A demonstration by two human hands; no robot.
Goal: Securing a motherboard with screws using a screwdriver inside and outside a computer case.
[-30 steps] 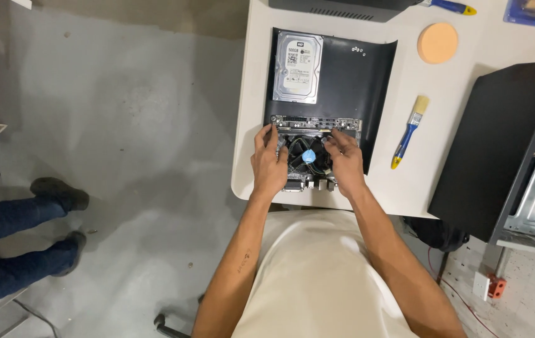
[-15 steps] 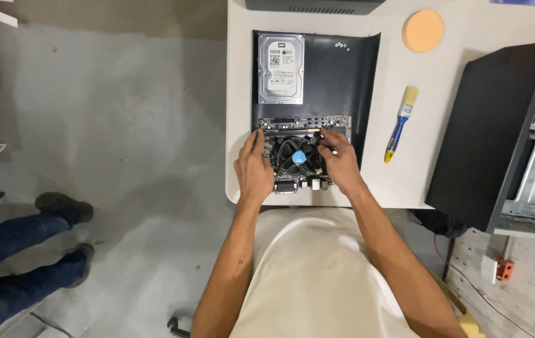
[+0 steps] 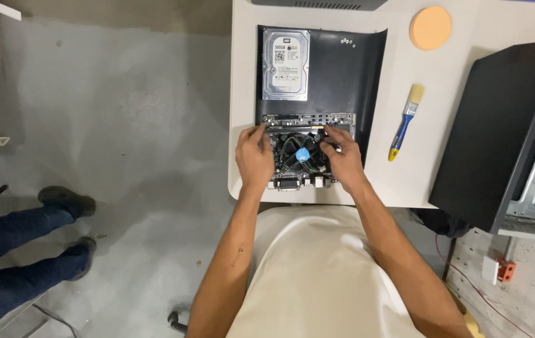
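Note:
A motherboard point(image 3: 305, 122) with a round black cooler fan point(image 3: 300, 154) lies on a black mat point(image 3: 349, 69) at the white table's near edge. My left hand point(image 3: 253, 156) rests on the board's left side, fingers reaching its far left corner. My right hand point(image 3: 342, 158) lies on the board's right side, fingertips pinched at the fan's upper right; what they pinch is too small to tell. A silver hard drive point(image 3: 286, 64) sits on the mat just beyond the board.
A blue-handled brush point(image 3: 405, 122) lies right of the mat, and an orange round sponge point(image 3: 431, 27) sits at the back. An open black computer case point(image 3: 505, 138) stands at the right. Another person's legs point(image 3: 17, 250) in jeans are on the floor at left.
The view shifted so the table sits more central. My left hand slid toward the board's far left corner. My right hand moved up to the fan's upper right.

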